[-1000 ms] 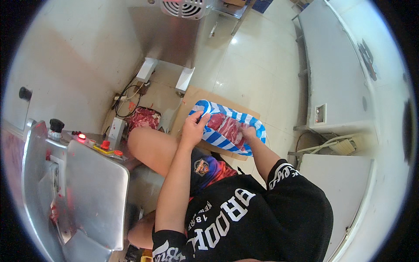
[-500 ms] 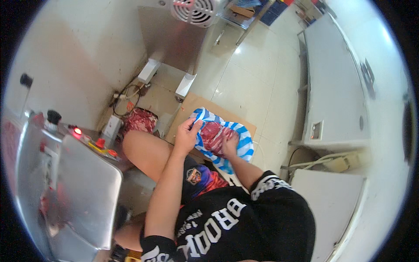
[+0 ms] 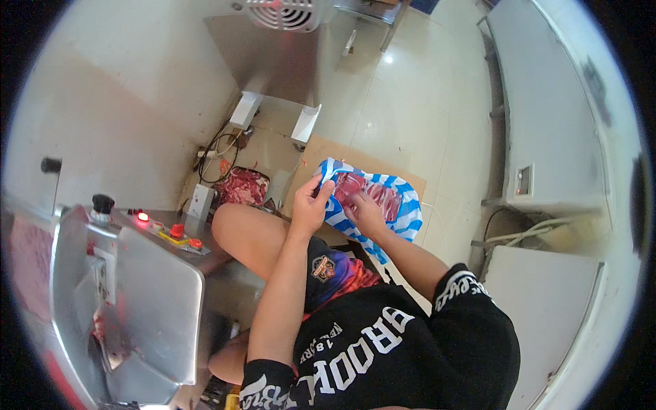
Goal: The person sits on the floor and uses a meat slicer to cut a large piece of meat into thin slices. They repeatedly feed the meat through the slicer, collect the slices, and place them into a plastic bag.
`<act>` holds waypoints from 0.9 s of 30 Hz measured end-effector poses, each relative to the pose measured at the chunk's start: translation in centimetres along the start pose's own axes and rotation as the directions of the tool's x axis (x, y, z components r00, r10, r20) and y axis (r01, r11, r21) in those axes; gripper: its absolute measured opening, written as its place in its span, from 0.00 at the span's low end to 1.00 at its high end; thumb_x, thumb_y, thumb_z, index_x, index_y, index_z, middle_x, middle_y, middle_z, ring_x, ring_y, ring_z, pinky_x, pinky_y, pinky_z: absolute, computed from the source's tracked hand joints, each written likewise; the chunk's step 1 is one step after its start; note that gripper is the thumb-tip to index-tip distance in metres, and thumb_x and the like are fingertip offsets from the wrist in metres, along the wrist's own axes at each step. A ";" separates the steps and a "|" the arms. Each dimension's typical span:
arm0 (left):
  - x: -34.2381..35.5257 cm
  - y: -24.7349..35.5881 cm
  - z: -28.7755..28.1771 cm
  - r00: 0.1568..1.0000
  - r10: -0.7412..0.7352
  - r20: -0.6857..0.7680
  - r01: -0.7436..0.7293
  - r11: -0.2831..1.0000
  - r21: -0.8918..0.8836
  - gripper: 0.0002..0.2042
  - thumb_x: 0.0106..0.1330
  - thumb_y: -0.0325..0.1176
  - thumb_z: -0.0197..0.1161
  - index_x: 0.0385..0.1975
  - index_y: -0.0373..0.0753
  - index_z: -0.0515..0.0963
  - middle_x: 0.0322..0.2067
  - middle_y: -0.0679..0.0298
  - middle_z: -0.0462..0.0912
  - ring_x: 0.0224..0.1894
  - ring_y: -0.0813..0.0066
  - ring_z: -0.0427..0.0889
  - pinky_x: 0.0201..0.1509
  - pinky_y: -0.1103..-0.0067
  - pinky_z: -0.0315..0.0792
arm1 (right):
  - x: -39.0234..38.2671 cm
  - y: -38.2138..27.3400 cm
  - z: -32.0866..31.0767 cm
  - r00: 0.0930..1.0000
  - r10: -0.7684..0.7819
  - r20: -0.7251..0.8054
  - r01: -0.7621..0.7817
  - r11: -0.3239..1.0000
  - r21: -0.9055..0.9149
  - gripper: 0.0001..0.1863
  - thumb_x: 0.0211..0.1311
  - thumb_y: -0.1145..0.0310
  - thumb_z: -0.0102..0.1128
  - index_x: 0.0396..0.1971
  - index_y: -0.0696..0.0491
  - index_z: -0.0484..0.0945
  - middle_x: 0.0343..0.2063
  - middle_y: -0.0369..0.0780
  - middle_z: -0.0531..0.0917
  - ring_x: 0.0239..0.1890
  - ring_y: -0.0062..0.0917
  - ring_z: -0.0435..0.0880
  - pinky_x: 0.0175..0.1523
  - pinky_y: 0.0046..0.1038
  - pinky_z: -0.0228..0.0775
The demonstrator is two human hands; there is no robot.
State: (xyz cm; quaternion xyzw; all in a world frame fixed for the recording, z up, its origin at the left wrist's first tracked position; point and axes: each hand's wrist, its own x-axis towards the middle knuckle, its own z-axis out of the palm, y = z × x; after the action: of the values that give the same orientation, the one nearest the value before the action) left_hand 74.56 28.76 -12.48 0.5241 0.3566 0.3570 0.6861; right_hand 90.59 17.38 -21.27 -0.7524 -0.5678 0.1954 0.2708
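Note:
A blue-and-white striped plastic bag lies spread with its mouth wide apart in front of me. Red, marbled meat slices fill it. My left hand pinches the bag's left rim between thumb and fingers. Inside the bag, my right hand rests on the left part of the meat, its fingers slightly bent and apart; the fingertips touch the slices. Part of the meat is covered by that hand.
Cardboard lies under the bag. More meat sits low beside the wall, near cables. At my left stands a metal slicing machine with a lit red button. A white cabinet lines the right side.
My right hand has moved leftward over the meat, from its right side to the left part. My left hand keeps its hold on the bag rim. The whole view has shifted slightly.

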 end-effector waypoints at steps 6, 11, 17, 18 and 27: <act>-1.2 -1.4 -0.3 0.991 0.101 0.084 -0.115 0.977 0.183 0.11 0.72 0.34 0.64 0.45 0.33 0.83 0.40 0.66 0.84 0.39 0.79 0.79 0.46 0.79 0.74 | 8.2 0.1 1.6 0.841 0.372 0.392 -0.291 0.923 -0.252 0.19 0.65 0.53 0.59 0.31 0.54 0.87 0.35 0.49 0.88 0.34 0.45 0.86 0.45 0.49 0.76; -3.4 -1.5 0.2 0.955 0.293 -0.053 -0.227 0.832 0.506 0.16 0.71 0.37 0.63 0.53 0.36 0.80 0.47 0.51 0.83 0.55 0.56 0.79 0.62 0.64 0.72 | 5.4 0.6 0.1 0.888 0.268 0.373 -0.353 0.918 0.180 0.19 0.62 0.60 0.67 0.46 0.59 0.79 0.43 0.48 0.85 0.44 0.37 0.85 0.47 0.39 0.78; -9.7 6.1 0.2 0.841 0.453 -0.297 -0.297 0.844 0.447 0.20 0.71 0.27 0.59 0.63 0.38 0.70 0.45 0.57 0.76 0.47 0.64 0.77 0.54 0.71 0.73 | 3.1 4.1 -2.9 0.924 -0.312 -0.221 0.341 0.934 0.110 0.22 0.68 0.70 0.62 0.58 0.64 0.73 0.50 0.52 0.80 0.55 0.42 0.80 0.61 0.38 0.72; -11.1 6.1 -0.6 0.806 0.492 -0.329 -0.322 0.831 0.454 0.20 0.71 0.27 0.58 0.62 0.39 0.70 0.45 0.58 0.76 0.47 0.65 0.77 0.53 0.71 0.74 | 4.7 2.3 -4.7 0.907 -0.387 -0.165 0.413 0.894 0.174 0.18 0.69 0.70 0.61 0.54 0.63 0.74 0.46 0.50 0.81 0.50 0.39 0.80 0.56 0.36 0.72; -25.8 19.9 -2.1 0.575 0.771 -0.276 -0.224 0.472 0.853 0.18 0.67 0.23 0.62 0.57 0.36 0.76 0.36 0.58 0.83 0.40 0.62 0.84 0.48 0.69 0.78 | 10.4 -12.6 -16.8 0.944 -0.329 0.010 0.308 0.894 0.326 0.08 0.72 0.70 0.58 0.42 0.58 0.79 0.32 0.39 0.79 0.32 0.20 0.76 0.39 0.24 0.71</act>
State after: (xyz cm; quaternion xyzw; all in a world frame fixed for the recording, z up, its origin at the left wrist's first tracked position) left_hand 57.77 11.39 9.41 0.6841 0.4922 0.5297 0.0961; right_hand 94.16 26.83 -0.22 -0.5887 -0.6524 0.2619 0.3990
